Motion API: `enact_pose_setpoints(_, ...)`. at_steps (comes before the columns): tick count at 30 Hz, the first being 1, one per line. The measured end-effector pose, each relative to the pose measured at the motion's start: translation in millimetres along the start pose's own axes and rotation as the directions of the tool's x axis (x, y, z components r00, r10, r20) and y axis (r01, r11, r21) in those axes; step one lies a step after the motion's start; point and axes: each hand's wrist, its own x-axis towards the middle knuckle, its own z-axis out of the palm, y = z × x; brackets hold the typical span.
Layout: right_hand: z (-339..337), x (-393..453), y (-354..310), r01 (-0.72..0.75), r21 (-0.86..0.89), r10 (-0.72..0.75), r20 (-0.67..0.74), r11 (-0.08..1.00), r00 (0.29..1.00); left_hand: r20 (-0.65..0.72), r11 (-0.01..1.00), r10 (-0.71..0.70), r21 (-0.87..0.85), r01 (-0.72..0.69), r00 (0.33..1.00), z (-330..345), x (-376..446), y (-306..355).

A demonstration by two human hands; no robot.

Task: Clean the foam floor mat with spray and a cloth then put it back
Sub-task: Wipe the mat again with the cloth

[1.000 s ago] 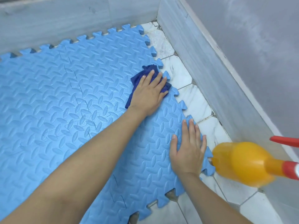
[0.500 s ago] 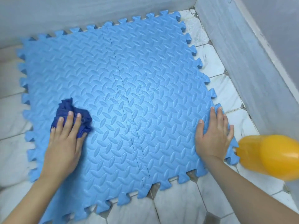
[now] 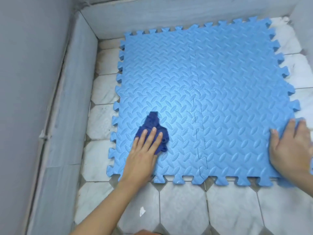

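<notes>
A light blue foam floor mat (image 3: 220, 78), made of interlocking tiles with toothed edges, lies flat on the tiled floor. A dark blue cloth (image 3: 153, 123) is bunched on its near left part. My left hand (image 3: 144, 153) presses flat on the cloth, fingers extended. My right hand (image 3: 291, 148) rests flat on the mat's near right edge, fingers spread, partly cut off by the frame. The spray bottle is out of view.
White and grey tiles (image 3: 183, 207) cover the floor around the mat. A grey skirting and wall (image 3: 67, 99) run along the left side, and another wall (image 3: 169, 14) runs across the back. A small white scrap (image 3: 142, 211) lies on the near tiles.
My left hand swept the cloth from the mat's far right to its near left. The view swung left, so the yellow spray bottle left the frame. My right hand stayed on the right edge.
</notes>
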Motion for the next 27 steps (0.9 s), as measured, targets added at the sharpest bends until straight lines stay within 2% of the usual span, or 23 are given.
enact_pose_setpoints(2, 5, -3, -2, -0.011, 0.009, 0.011, -0.064, 1.0, 0.998, -0.007, 0.979, -0.193, -0.06, 0.193, 0.981, -1, -10, -39)
enact_pose_setpoints(3, 6, -2, -1, -0.019, 0.016, 0.02, -0.07, 1.0, 0.997, 0.01, 0.973, -0.22, -0.067, 0.22, 0.975, -2, -16, -47)
enact_pose_setpoints(5, 7, -4, 2, -0.013, 0.026, 0.015, -0.08, 1.0, 0.997, 0.03, 0.99, -0.137, -0.032, 0.138, 0.99, 0, -29, -37)
enact_pose_setpoints(8, 4, -7, 1, -0.013, 0.032, 0.017, -0.109, 0.999, 0.994, 0.052, 0.993, 0.116, -0.014, -0.116, 0.992, 7, -40, 14)
enact_pose_setpoints(9, 3, -9, -1, -0.026, 0.034, 0.03, -0.105, 0.999, 0.994, 0.058, 0.987, 0.161, -0.016, -0.161, 0.985, 8, -39, 29)
enact_pose_setpoints(11, 0, -14, -3, -0.036, 0.049, 0.039, -0.069, 0.998, 0.997, 0.048, 0.98, 0.199, -0.021, -0.198, 0.979, 8, -31, 39)
enact_pose_setpoints(13, -5, -21, -2, -0.028, 0.057, 0.029, -0.012, 0.998, 1.0, 0.042, 0.98, 0.197, 0.016, -0.198, 0.98, 10, -25, 23)
enact_pose_setpoints(14, -6, -26, 2, -0.014, 0.045, 0.014, 0.011, 0.999, 1.0, 0.036, 0.989, 0.145, 0.028, -0.146, 0.989, 10, -25, 8)
enact_pose_setpoints(16, -9, -37, 10, 0.003, 0.006, -0.003, 0.039, 1.0, 0.999, -0.008, 0.998, -0.065, -0.005, 0.065, 0.998, 7, -23, -23)
enact_pose_setpoints(18, -11, -49, 18, -0.026, -0.007, 0.027, 0.043, 1.0, 0.999, -0.014, 0.961, -0.268, -0.073, 0.266, 0.963, 2, -13, -40)
enact_pose_setpoints(19, -11, -55, 19, -0.049, 0.002, 0.049, 0.039, 0.999, 0.998, -0.018, 0.95, -0.303, -0.088, 0.3, 0.953, 1, -7, -39)
enact_pose_setpoints(20, -11, -60, 20, -0.071, 0.016, 0.07, 0.034, 0.997, 0.997, -0.027, 0.959, -0.274, -0.087, 0.271, 0.961, 0, -1, -33)
enact_pose_setpoints(21, -10, -64, 19, -0.088, 0.028, 0.087, 0.032, 0.996, 0.996, -0.031, 0.981, -0.184, -0.069, 0.182, 0.982, 0, 4, -20)
enact_pose_setpoints(23, -8, -66, 18, -0.095, 0.029, 0.094, 0.024, 0.995, 0.995, -0.021, 0.994, 0.109, -0.011, -0.109, 0.994, 4, 9, 16)
enact_pose_setpoints(24, -7, -67, 18, -0.086, 0.025, 0.085, 0.017, 0.996, 0.996, -0.009, 0.96, 0.279, 0.019, -0.278, 0.96, 6, 11, 37)
enact_pose_setpoints(25, -6, -66, 19, -0.076, 0.033, 0.076, 0.014, 0.997, 0.997, 0.005, 0.898, 0.439, 0.039, -0.439, 0.898, 7, 14, 59)
enact_pose_setpoints(27, -7, -65, 27, -0.062, 0.099, 0.06, 0.026, 0.993, 0.998, 0.05, 0.709, 0.701, 0.053, -0.703, 0.711, 10, 27, 106)
